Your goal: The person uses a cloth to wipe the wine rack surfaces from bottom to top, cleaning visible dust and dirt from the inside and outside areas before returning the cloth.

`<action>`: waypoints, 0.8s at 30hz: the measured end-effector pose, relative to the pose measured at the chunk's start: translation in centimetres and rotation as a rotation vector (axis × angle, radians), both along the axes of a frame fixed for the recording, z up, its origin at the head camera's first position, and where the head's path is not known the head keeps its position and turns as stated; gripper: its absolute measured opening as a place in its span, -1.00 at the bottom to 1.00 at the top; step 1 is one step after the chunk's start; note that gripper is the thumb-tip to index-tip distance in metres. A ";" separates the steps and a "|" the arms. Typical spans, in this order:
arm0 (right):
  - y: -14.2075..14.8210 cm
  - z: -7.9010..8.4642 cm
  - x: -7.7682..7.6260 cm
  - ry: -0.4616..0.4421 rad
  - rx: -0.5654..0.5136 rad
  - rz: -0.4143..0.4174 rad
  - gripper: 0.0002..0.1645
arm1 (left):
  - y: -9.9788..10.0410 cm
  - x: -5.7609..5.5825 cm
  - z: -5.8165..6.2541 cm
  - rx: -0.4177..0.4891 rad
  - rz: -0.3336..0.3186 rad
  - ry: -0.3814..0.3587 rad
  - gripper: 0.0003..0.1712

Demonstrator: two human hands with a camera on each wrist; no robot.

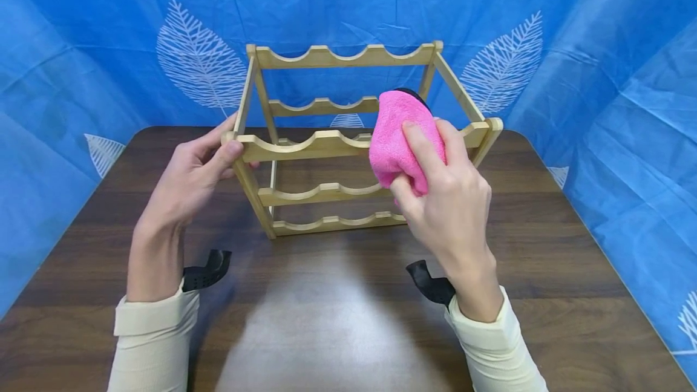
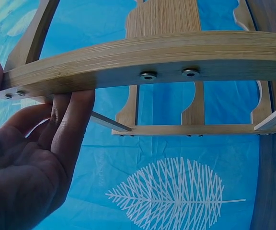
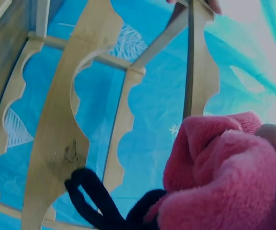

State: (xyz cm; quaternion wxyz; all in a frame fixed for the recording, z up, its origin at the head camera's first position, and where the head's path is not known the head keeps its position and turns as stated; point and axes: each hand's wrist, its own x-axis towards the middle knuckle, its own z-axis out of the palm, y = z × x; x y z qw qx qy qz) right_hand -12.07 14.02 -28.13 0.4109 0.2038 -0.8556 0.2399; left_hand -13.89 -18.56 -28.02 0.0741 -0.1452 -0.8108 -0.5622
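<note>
A pale wooden wine rack point(image 1: 316, 145) with scalloped rails stands on the table. My left hand point(image 1: 190, 168) grips its front left corner at the top, thumb on the near side. In the left wrist view, the fingers point(image 2: 73, 124) bend behind the post. A fluffy pink cloth point(image 1: 403, 138) is bunched in my right hand point(image 1: 452, 198), pressed against the top front rail right of its middle. A black loop point(image 3: 92, 199) hangs from the cloth in the right wrist view. Below, a lower rail point(image 3: 51, 139) bears a dark smudge point(image 3: 73, 152).
The dark brown wooden table point(image 1: 305, 319) reaches back to a blue curtain point(image 1: 337, 5) printed with white leaves. Black wrist mounts point(image 1: 209, 271) stick out from both cream sleeves point(image 1: 155, 331).
</note>
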 end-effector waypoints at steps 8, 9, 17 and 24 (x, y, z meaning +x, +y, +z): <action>-1.1 -0.4 0.1 0.066 0.091 0.043 -0.46 | -0.1 0.0 0.0 -0.030 0.018 -0.007 -0.45; -1.5 -0.5 0.1 0.066 0.098 0.067 -0.46 | -0.1 0.0 0.0 -0.032 0.020 -0.007 -0.45; -4.5 -1.7 0.3 -0.002 0.077 0.155 -0.41 | -0.1 -0.1 0.0 -0.048 0.049 -0.015 -0.44; -4.5 -1.7 0.2 -0.010 0.052 0.201 -0.39 | -0.1 0.0 -0.1 -0.071 0.070 -0.014 -0.42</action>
